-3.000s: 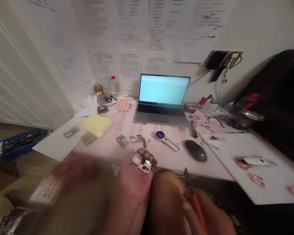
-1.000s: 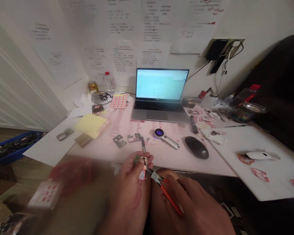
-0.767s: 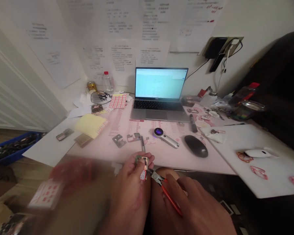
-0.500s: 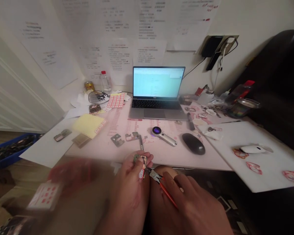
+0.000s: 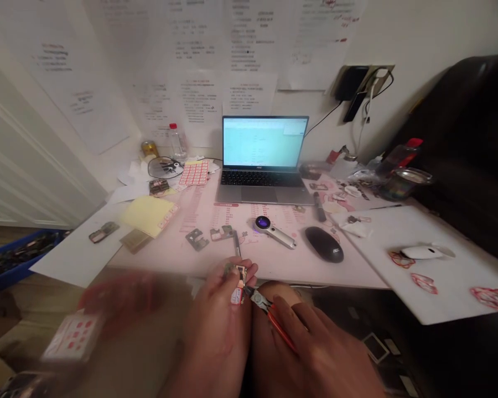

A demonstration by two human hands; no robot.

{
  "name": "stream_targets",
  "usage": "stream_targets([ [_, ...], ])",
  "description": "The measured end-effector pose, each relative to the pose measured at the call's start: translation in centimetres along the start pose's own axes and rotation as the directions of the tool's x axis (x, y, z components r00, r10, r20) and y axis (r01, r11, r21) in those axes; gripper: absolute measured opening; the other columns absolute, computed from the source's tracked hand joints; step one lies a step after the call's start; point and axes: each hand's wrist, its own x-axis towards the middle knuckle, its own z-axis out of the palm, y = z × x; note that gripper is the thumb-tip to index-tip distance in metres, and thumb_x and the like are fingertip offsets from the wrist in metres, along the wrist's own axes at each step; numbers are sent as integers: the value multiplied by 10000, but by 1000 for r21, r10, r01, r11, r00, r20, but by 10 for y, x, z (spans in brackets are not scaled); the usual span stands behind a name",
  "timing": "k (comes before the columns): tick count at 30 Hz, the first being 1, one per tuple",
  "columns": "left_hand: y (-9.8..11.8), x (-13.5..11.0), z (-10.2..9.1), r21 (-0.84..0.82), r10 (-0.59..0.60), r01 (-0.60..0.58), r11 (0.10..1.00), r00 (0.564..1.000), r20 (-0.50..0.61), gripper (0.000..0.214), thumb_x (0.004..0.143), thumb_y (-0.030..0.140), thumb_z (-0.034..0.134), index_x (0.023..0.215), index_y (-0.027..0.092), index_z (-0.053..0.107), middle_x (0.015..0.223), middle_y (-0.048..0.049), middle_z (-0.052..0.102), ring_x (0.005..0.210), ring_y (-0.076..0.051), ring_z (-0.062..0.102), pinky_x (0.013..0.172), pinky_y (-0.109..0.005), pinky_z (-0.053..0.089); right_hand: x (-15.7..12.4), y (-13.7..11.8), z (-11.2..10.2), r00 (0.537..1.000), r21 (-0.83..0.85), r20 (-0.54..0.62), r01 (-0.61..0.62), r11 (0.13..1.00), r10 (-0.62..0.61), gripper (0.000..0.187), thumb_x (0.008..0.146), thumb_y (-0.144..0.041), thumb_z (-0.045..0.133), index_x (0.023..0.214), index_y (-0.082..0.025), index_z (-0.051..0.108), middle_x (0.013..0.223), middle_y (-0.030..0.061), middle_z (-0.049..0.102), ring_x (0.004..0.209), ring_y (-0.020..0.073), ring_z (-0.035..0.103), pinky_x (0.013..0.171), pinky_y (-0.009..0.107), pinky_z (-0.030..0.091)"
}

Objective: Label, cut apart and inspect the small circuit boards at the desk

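Note:
Between the thumb and fingers of my left hand (image 5: 224, 301) is a small circuit board (image 5: 239, 279) with a red-and-white sticker (image 5: 236, 296) at its lower end. My right hand (image 5: 311, 337) is wrapped round a pair of pliers (image 5: 259, 299) with orange-red handles. The pliers' jaws point left and meet the board's lower right edge, or come very close to it; whether they grip it I cannot tell. Both hands are over my lap, in front of the desk edge. Just beyond the left fingers, a dark pen-like stick (image 5: 237, 244) lies on the desk.
A laptop (image 5: 263, 160) stands open at the back. Nearer are a magnifier (image 5: 274, 231), a black mouse (image 5: 324, 244) and two cut board pieces (image 5: 197, 239). A yellow note pad (image 5: 147, 214) lies left, a white board (image 5: 419, 260) right. A blue bin (image 5: 20, 257) sits low at left.
The whole scene has shifted slightly as my head moved. Both hands keep their holds, and the pliers stay at the board's lower right edge.

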Motion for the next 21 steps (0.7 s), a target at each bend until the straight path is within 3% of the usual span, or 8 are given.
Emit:
stream_targets([
  [4,11,-1,0,-82,-107,109,991,994,24,368,734,386,930,991,141,834,1195,-178,810,1229,-392,728,1006,-451,595,3,7,2,992,96,-113,-41,995,51,287,1109,-231,378,1124,-243,665,793,8,719,578,142,682,457,268,435],
  [7,17,-5,3,-154,-126,128,980,992,26,413,726,411,922,1028,139,847,1232,-185,802,1299,-396,685,1065,-444,568,6,6,2,986,147,-142,-63,987,84,347,1151,-342,342,1094,-258,674,705,-18,689,498,135,671,403,273,414],
  [11,14,-10,10,-265,-43,23,964,997,-70,443,703,437,908,1024,137,851,1152,-181,814,1254,-375,700,1105,-448,535,8,1,1,984,187,-132,-96,978,122,397,1158,-423,345,1073,-266,699,689,-12,703,465,134,678,372,258,412],
  [15,2,-6,13,-229,102,-122,966,990,-100,364,715,476,868,880,154,836,856,-93,763,885,-242,714,829,-327,569,11,-8,1,981,273,-119,-119,955,156,441,1164,-462,336,1046,-258,708,704,-7,716,485,135,698,394,245,461],
  [17,-4,-3,13,-235,165,-185,954,981,-101,333,727,488,845,816,169,811,787,-57,707,813,-201,666,769,-282,536,11,-12,4,977,316,-115,-135,939,179,437,1166,-464,340,1068,-252,710,719,-7,721,514,133,714,423,233,494],
  [21,-8,1,14,-278,137,-178,944,978,-158,223,761,408,799,762,187,772,760,-18,644,795,-169,626,787,-255,519,2,-21,21,961,316,-170,-157,936,218,374,1153,-442,409,1189,-212,701,840,45,771,618,156,759,515,231,564],
])
